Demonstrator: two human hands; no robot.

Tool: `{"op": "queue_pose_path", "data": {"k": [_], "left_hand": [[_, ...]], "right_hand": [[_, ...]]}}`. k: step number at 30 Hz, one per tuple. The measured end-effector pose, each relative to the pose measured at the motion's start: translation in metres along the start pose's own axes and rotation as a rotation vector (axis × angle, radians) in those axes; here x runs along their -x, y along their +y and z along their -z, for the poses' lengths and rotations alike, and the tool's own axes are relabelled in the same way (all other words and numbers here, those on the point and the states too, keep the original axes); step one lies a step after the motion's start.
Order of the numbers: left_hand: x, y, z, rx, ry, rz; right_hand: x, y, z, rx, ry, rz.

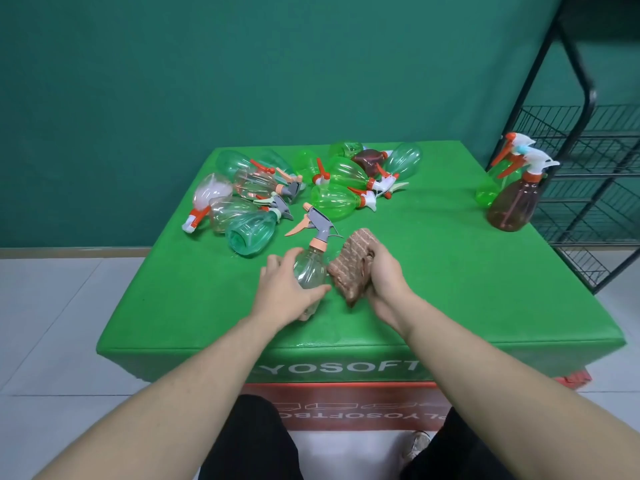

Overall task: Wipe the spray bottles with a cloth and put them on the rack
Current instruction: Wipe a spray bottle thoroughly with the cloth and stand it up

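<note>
A clear spray bottle with a grey and orange trigger head stands upright near the front of the green table. My left hand grips its body from the left. My right hand holds a brown ribbed cloth bunched against the bottle's right side. Several green, clear and brown spray bottles lie in a heap at the table's back. A brown bottle and a green bottle stand upright at the right edge.
A black wire rack stands to the right of the table, its shelves beyond the two upright bottles. A green wall is behind. White floor lies to the left. A red box sits under the table's front.
</note>
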State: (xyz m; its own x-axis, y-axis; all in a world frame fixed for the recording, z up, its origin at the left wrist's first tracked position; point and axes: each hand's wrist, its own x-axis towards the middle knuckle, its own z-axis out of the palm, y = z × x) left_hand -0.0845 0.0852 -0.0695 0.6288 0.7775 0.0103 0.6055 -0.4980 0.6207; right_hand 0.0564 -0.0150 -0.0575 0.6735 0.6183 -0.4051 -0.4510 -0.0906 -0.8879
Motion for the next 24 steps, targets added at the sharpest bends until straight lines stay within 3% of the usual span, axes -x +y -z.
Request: {"op": "queue_pose_path", "data": {"k": [6,12,16,21,24], "left_hand": [[0.004,0.014,-0.016,-0.07,0.056,-0.047],[0.004,0.011,-0.015,-0.109,-0.011,-0.128],[0.002,0.012,-0.016,-0.109,-0.043,-0.115],[-0.002,0.011,-0.016,-0.124,-0.077,-0.119],[-0.005,0.011,-0.015,-0.046,-0.079,-0.086]], "right_hand": [[0.003,-0.008,-0.02,-0.347,-0.111,-0.029],[-0.001,-0.011,-0.026,-0.402,-0.102,-0.053],[0.004,-0.008,-0.036,-0.17,-0.082,-0.008],[0.011,-0.008,-0.029,0.56,0.024,0.194],[0.015,-0.005,-0.015,0.734,-0.041,0.254]]}}
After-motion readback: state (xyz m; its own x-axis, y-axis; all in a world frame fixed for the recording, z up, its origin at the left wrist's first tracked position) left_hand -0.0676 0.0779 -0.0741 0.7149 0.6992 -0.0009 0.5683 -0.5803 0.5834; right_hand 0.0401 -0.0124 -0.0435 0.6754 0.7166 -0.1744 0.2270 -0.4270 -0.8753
